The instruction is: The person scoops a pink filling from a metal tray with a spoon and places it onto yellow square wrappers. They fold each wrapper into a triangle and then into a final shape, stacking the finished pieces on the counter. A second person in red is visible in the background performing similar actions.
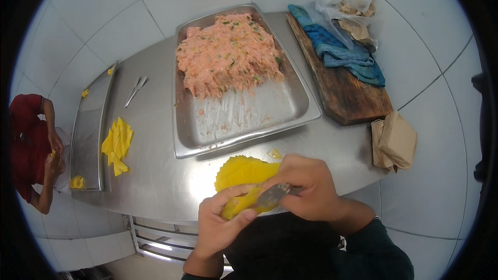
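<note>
My left hand (222, 224) cups a thin yellow dumpling wrapper (239, 203), its edges folded up between thumb and fingers. Closed around a short metal utensil with a broad, rounded end (274, 195), my right hand (310, 186) holds that end against the wrapper. Whether it is a spoon or a blunt knife I cannot tell. Just beyond both hands, a stack of round yellow wrappers (239, 170) lies at the table's near edge, partly covered by my right hand. Behind it stands a deep steel pan (244, 134), with pink ground meat mixture (228, 54) flecked with green heaped at its far end.
Left on the steel table (150, 145) are loose yellow wrappers (118, 142), small utensils (136, 91) and a shallow tray (89, 135) with yellow pieces at its corners. At right lie a wooden board (345, 98), blue cloth (337, 54) and brown paper packet (397, 140). A red-shirted co-worker (28, 140) stands far left.
</note>
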`<act>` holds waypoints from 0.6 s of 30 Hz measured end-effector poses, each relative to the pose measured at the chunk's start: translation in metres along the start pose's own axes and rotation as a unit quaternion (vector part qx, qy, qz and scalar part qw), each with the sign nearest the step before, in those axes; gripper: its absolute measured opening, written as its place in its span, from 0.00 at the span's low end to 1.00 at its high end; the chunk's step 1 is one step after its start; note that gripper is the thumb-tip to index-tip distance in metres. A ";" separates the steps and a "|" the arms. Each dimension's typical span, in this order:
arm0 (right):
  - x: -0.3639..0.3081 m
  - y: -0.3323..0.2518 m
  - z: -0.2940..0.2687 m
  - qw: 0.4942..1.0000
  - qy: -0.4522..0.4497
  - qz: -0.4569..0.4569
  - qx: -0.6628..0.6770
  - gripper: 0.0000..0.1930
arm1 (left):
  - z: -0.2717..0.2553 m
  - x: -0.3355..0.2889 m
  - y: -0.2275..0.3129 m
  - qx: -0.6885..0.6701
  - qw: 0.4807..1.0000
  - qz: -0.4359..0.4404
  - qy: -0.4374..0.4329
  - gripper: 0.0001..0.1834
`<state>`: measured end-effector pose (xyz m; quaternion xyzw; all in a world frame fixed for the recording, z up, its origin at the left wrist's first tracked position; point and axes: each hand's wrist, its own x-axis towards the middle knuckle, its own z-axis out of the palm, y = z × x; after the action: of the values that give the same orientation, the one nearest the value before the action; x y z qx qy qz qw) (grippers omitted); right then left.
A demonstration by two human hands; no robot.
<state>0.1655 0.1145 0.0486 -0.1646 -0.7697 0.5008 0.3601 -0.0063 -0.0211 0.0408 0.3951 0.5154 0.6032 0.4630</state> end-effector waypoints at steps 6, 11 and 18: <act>0.001 -0.005 0.003 0.999 -0.010 0.011 -0.041 0.18 | -0.011 0.000 0.004 0.140 0.989 0.013 0.056 0.11; -0.013 0.011 -0.008 0.990 0.063 0.113 0.048 0.19 | -0.058 0.021 0.020 0.303 0.848 -0.086 0.425 0.15; -0.027 0.028 -0.027 0.980 0.125 0.152 -0.032 0.18 | -0.045 0.022 0.016 0.472 0.852 0.220 0.058 0.22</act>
<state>0.2006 0.1277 0.0192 -0.3528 -0.6999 0.5004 0.3679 -0.0573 -0.0120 0.0496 0.6330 0.6640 0.3954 0.0455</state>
